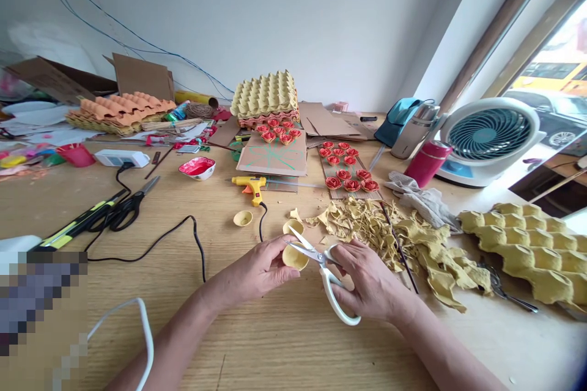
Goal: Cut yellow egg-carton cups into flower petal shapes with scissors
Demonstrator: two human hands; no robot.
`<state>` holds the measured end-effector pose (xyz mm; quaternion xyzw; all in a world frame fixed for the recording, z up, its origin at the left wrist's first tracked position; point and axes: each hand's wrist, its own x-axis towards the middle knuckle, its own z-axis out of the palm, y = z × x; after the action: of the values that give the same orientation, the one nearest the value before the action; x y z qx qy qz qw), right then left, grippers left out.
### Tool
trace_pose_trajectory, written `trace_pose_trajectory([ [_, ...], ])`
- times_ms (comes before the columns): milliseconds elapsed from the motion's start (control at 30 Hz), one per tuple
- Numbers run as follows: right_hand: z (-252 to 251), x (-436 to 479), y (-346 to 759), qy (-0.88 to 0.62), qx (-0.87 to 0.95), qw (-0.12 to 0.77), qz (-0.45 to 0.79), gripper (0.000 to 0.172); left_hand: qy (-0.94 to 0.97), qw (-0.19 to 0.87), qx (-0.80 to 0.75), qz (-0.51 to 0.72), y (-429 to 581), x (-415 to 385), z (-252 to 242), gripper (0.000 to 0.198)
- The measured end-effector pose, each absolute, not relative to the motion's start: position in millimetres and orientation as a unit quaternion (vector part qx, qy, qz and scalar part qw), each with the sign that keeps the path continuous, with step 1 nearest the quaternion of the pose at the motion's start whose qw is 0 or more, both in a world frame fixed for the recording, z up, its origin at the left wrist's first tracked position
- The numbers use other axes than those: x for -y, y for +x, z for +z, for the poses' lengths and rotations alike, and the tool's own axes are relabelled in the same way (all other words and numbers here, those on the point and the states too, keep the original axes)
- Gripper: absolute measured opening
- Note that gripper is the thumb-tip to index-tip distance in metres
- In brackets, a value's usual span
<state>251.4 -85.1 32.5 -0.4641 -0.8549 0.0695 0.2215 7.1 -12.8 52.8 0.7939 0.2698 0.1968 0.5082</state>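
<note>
Between its thumb and fingers my left hand (266,269) holds a small yellow egg-carton cup (296,258). My right hand (364,278) grips white-handled scissors (337,296), whose blades are spread at the cup's rim. Just beyond lies another cut cup (293,228), partly behind the blades, and a third cup (243,218) stands to its left. A heap of yellow carton scraps (367,220) spreads past my right hand. Behind the cups rests a yellow glue gun (251,186) with a black cord.
Red paper-pulp roses (351,185) sit on cardboard at the back, near stacked egg trays (266,95). To the right are an egg tray (532,250), a red bottle (428,162) and a fan (490,137). Black scissors (131,208) and a power strip (122,159) lie left.
</note>
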Motion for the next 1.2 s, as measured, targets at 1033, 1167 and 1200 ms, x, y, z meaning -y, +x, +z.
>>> trace_pose_trajectory([
  [1033, 22, 79, 260, -0.505, 0.813, 0.241, 0.159, 0.015, 0.676, 0.671, -0.240, 0.190, 5, 1, 37, 0.044],
  [1167, 23, 80, 257, -0.530, 0.778, 0.274, 0.199, 0.017, 0.662, 0.682, -0.234, 0.206, 9, 2, 38, 0.043],
  [1200, 23, 80, 256, -0.534, 0.771, 0.278, 0.209, 0.018, 0.655, 0.689, -0.239, 0.199, 9, 2, 37, 0.047],
])
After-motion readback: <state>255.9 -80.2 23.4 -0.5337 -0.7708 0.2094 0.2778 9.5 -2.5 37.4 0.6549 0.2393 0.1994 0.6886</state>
